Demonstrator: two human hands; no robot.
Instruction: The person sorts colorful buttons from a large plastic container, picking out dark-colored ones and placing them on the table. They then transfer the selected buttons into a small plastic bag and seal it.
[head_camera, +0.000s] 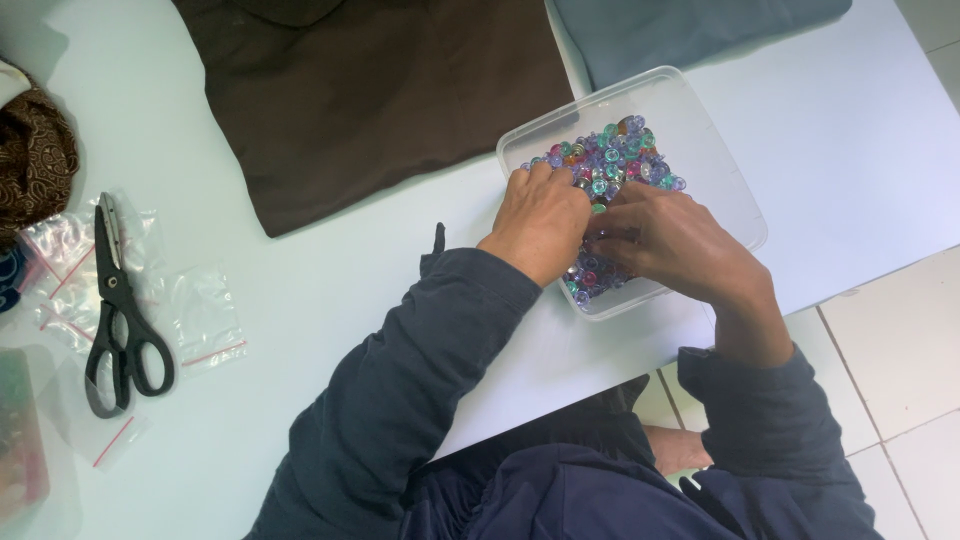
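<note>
Dark blue sleeves (420, 400) are filling the bottom of the view, nearest to us, as we are looking down along both arms. Far off to the left of our hands, black scissors (120, 320) are lying closed on small clear plastic bags (200, 320), with a patterned brown cloth (35, 160) beyond them. Up and to the left of our hands, a dark brown fabric (380, 90) is lying flat on the pale table (300, 260). Our left hand (540, 220) is reaching into a clear plastic box (710, 150) of colourful beads (610, 155), fingers curled down. Our right hand (680, 245) is lying just beside it, fingertips meeting the left hand's; we cannot tell whether they are pinching a bead. Beyond the box, grey-blue fabric (680, 30) is lying.
</note>
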